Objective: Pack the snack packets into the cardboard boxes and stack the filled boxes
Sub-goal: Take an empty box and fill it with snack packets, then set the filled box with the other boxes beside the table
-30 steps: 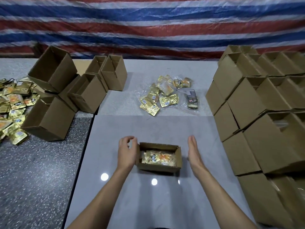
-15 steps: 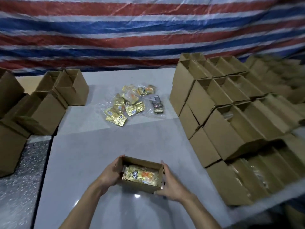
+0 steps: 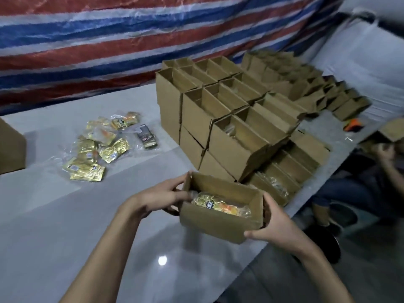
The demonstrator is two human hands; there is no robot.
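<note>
A small open cardboard box (image 3: 209, 224) is held above the grey table (image 3: 65, 215), with gold snack packets (image 3: 220, 203) lying inside it. My left hand (image 3: 161, 197) grips its left end, fingers curled over the rim. My right hand (image 3: 277, 224) grips its right end and lower corner. Just beyond it rises a stack of filled open boxes (image 3: 236, 119), two layers high, along the table's right side. A loose pile of gold snack packets (image 3: 96, 149) in clear wrap lies on the table to the left.
A brown box (image 3: 11, 147) sits at the far left edge. More boxes (image 3: 328, 95) line the far right. An orange object (image 3: 353, 124) lies near the table's right edge. Another person's legs and hand (image 3: 371, 171) are below that edge. A striped tarp (image 3: 109, 40) hangs behind.
Both hands closed on the box and lifted it off the table toward the stack at right. The view swung right, so the empty boxes at left left the frame.
</note>
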